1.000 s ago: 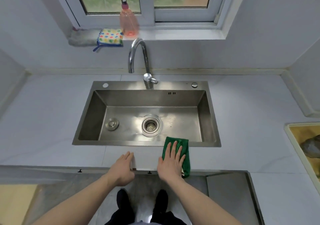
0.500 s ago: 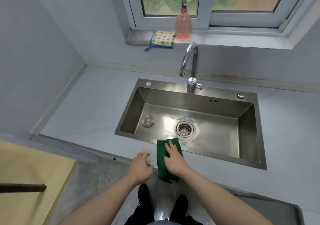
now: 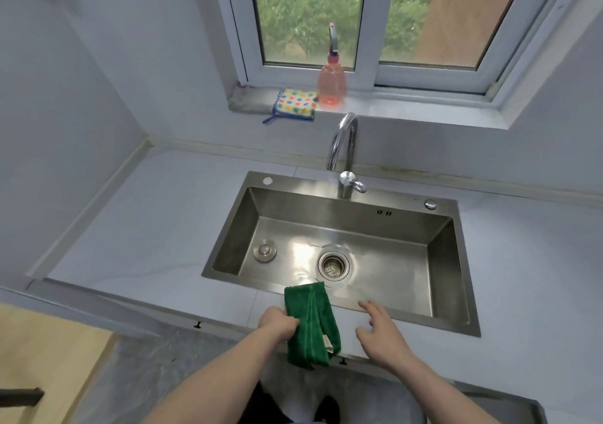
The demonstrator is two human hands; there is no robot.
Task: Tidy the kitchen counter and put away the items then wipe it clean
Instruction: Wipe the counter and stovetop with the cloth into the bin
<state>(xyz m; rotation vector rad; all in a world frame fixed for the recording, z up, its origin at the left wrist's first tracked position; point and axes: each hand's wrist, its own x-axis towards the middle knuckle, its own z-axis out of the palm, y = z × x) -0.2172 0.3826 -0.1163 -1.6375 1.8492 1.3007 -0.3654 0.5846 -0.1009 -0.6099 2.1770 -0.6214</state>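
Sink [image 3: 456, 260]: brushed metal, satin sheen w/ bright glare patches. Tap [image 3: 344, 143]: polished chrome, mirror-glossy. Counter [image 3: 156, 228]: smooth pale stone-look slab, faint veins, low gloss. Cloth [image 3: 310, 322]: green, soft napped fabric, matt. Bottle [image 3: 331, 86]: translucent pink plastic. Window frame [image 3: 368, 48]: smooth white plastic.

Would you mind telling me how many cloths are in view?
3. The green cloth lies over the counter's front edge, gripped by the left hand; the polka-dot cloth and the grey cloth lie on the windowsill. Others may be hidden.
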